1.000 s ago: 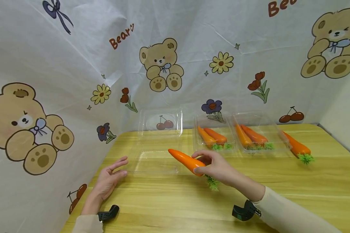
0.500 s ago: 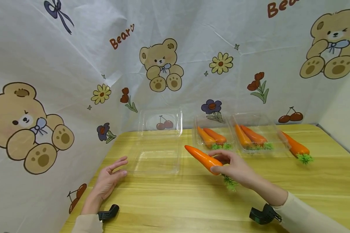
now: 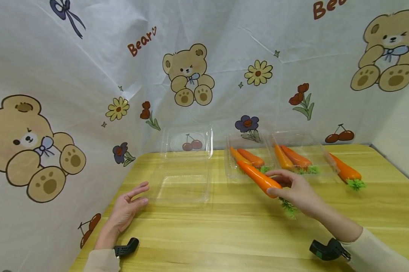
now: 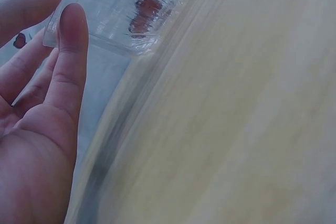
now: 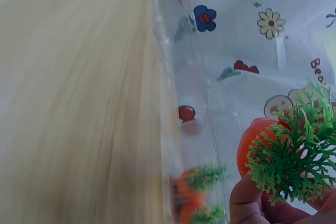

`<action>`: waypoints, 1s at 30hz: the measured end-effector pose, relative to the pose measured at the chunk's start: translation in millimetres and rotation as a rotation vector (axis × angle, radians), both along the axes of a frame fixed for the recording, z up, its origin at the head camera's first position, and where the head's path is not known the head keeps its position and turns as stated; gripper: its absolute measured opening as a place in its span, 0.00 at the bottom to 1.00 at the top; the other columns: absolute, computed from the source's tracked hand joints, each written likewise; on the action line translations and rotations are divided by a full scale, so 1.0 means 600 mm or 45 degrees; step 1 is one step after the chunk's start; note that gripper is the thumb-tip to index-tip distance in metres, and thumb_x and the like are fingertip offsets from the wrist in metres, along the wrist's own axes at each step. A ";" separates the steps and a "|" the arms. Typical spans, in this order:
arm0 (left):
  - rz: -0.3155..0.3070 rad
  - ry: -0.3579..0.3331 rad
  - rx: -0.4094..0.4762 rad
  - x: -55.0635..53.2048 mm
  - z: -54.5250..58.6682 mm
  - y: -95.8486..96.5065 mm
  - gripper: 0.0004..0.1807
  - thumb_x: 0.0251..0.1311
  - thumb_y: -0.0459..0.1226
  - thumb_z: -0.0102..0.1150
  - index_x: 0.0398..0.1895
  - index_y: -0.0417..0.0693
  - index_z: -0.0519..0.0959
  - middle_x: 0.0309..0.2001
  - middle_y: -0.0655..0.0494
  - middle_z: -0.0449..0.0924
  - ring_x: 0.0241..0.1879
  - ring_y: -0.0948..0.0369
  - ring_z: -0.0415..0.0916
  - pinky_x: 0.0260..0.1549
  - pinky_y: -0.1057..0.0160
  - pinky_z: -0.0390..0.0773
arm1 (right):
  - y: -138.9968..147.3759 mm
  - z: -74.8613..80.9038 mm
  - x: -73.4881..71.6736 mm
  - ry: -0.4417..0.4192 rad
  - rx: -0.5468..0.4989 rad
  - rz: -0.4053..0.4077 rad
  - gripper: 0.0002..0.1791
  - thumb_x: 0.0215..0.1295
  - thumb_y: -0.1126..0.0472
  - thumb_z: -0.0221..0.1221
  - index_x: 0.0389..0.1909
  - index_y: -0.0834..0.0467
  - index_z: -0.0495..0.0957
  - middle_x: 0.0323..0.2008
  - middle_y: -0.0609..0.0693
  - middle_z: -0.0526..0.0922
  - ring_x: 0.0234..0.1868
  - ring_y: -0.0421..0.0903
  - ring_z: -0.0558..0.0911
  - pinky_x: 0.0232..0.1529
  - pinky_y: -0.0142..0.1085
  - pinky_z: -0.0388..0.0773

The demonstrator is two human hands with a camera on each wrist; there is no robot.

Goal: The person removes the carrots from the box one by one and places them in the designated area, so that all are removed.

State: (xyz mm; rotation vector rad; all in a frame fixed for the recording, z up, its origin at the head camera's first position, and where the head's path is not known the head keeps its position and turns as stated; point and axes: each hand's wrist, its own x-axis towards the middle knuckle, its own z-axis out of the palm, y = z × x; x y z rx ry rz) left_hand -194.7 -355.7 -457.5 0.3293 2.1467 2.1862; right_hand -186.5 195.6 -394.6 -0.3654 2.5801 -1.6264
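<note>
Dial: head view, centred on the held carrot [image 3: 257,177], 12 pointing away from the person. The held carrot is over the table [image 3: 204,234], tip toward 10, feathery greens [image 3: 287,207] toward 4. Right hand [image 3: 296,189] clamped on its thick end, thumb and fingers on opposite flanks. First packed container [image 3: 228,170] at 11; contact with the tip not resolvable. Second packed container [image 3: 303,138] at 2; loose carrot [image 3: 347,169] at 3, just beside it. Raised-lid container [image 3: 182,198] at 9. Left hand [image 3: 127,207] between 8 and 9, digits apart, nothing held; cannot tell whether it touches the plastic.

Handling (judged): skin glossy, evenly coloured; probably an imitation, so light, stiff, hard to bruise, somewhat slippery. Best hold: the broad shoulder just ahead of the greens, thumb opposing fingers. Greens look thin and springy; might pull loose, so no lifting by them. Tip offers little surface; a pinch there would likely let the thick end swing.
</note>
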 end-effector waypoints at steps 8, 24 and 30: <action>0.000 -0.001 0.000 0.001 0.000 0.001 0.32 0.67 0.22 0.59 0.71 0.20 0.61 0.73 0.65 0.68 0.60 0.60 0.79 0.50 0.69 0.84 | 0.048 0.004 0.001 0.043 0.062 -0.073 0.30 0.67 0.56 0.69 0.67 0.58 0.74 0.57 0.63 0.82 0.44 0.41 0.82 0.40 0.34 0.84; -0.002 -0.004 0.015 0.002 0.005 0.003 0.32 0.68 0.22 0.58 0.72 0.19 0.60 0.74 0.63 0.67 0.67 0.59 0.74 0.51 0.70 0.84 | 0.148 0.017 -0.003 0.054 0.045 -0.170 0.26 0.70 0.58 0.66 0.67 0.56 0.74 0.43 0.30 0.83 0.40 0.32 0.82 0.38 0.29 0.84; -0.003 -0.002 0.017 0.003 0.004 0.004 0.31 0.68 0.22 0.57 0.71 0.18 0.60 0.74 0.63 0.67 0.62 0.61 0.78 0.50 0.70 0.84 | 0.182 0.021 -0.008 0.083 -0.012 -0.200 0.20 0.72 0.61 0.64 0.61 0.43 0.77 0.40 0.24 0.83 0.39 0.32 0.82 0.37 0.25 0.82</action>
